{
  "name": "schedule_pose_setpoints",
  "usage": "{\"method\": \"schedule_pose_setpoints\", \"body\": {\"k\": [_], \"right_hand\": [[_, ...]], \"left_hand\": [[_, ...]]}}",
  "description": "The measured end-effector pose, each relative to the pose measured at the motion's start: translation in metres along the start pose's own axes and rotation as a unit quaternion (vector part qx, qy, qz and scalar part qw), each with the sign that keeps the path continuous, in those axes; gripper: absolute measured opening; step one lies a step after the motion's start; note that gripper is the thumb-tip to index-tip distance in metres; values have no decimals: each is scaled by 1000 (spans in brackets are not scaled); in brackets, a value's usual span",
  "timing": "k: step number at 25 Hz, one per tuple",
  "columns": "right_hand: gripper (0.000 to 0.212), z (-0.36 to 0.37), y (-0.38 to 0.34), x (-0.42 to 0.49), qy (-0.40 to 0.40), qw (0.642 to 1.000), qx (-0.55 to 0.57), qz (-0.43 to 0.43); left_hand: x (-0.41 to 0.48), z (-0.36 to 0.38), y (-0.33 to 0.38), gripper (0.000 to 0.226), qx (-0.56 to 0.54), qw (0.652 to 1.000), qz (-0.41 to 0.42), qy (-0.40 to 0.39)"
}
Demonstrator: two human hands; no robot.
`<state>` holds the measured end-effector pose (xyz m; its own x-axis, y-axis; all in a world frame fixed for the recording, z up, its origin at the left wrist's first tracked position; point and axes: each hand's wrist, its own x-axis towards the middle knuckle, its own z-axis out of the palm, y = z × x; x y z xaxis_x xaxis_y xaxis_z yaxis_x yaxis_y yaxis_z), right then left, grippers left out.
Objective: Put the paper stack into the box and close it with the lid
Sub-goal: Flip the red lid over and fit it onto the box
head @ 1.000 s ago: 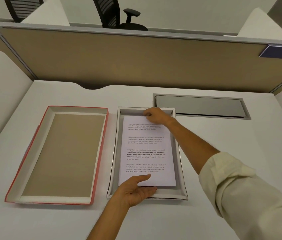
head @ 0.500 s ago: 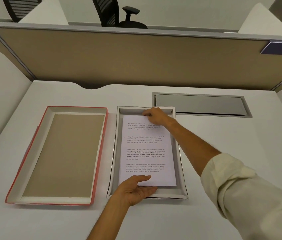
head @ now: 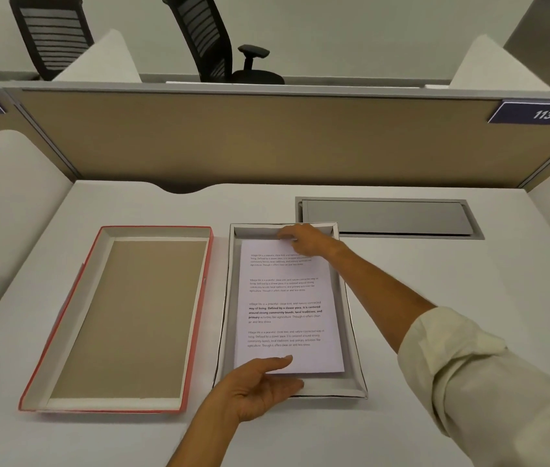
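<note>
A white paper stack with printed text lies inside the shallow grey box at the desk's middle. My right hand holds the stack's far edge, fingers curled over it near the box's far wall. My left hand grips the near edge, thumb on top of the paper and fingers under it at the box's near wall. The red-edged lid lies upside down to the left of the box, showing its brown inside.
A grey metal cable hatch is set into the white desk behind the box on the right. A tan partition closes off the desk's far side, with black office chairs beyond it. White side panels flank the desk.
Both hands stay on the paper stack's ends; the stack has hardly moved in the box. The view has tilted up slightly.
</note>
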<state>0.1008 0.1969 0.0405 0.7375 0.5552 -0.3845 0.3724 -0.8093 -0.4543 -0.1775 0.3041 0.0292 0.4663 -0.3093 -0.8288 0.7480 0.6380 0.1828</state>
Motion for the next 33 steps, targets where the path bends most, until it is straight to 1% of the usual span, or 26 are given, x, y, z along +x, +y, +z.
{"method": "schedule_pose_setpoints", "body": {"k": [2, 3, 4, 6, 7, 8, 10, 12, 15, 17, 19, 21, 23, 27, 29, 30, 33], "right_hand": [[52, -2, -3, -3, 7, 1000, 20, 0], [52, -2, -7, -4, 16, 999, 45, -4], [52, 0, -12, -7, 26, 996, 80, -7], [49, 7, -27, -13, 55, 987, 148, -13], [49, 13, -37, -16, 70, 980, 184, -16], [50, 21, -49, -20, 80, 971, 226, -16], [54, 39, -73, -28, 94, 946, 309, -9], [57, 59, -95, -35, 105, 919, 380, 2], [63, 87, -125, -44, 108, 871, 478, 16], [67, 103, -141, -47, 109, 850, 515, 26], [71, 115, -154, -49, 115, 842, 526, 39], [73, 124, -164, -49, 124, 837, 530, 56], [74, 133, -172, -51, 130, 833, 533, 72], [78, 153, -184, -55, 133, 837, 518, 115], [77, 162, -189, -57, 132, 840, 510, 130], [73, 167, -190, -57, 130, 843, 505, 134], [41, 179, -192, -58, 132, 857, 481, 133]], "left_hand": [[-14, -4, 8, 57, 64, 997, 28, -15], [-21, -7, 16, 57, 100, 993, 56, -22], [-29, -9, 25, 56, 135, 986, 96, -29], [-45, -13, 48, 50, 186, 959, 212, -32], [-53, -17, 61, 49, 210, 938, 275, -19], [-59, -21, 75, 49, 239, 912, 333, 10], [-68, -34, 100, 46, 297, 853, 419, 95], [-69, -54, 121, 44, 323, 803, 474, 162], [-68, -95, 147, 44, 322, 749, 530, 235], [-71, -124, 162, 44, 324, 722, 545, 279], [-73, -152, 173, 46, 330, 702, 550, 309], [-76, -177, 180, 50, 345, 683, 542, 346], [-79, -199, 185, 52, 374, 655, 526, 393], [-83, -233, 190, 57, 412, 607, 487, 474], [-82, -244, 192, 60, 418, 602, 468, 494], [-82, -250, 192, 62, 420, 604, 457, 500], [-78, -262, 190, 65, 423, 615, 424, 513]]}}
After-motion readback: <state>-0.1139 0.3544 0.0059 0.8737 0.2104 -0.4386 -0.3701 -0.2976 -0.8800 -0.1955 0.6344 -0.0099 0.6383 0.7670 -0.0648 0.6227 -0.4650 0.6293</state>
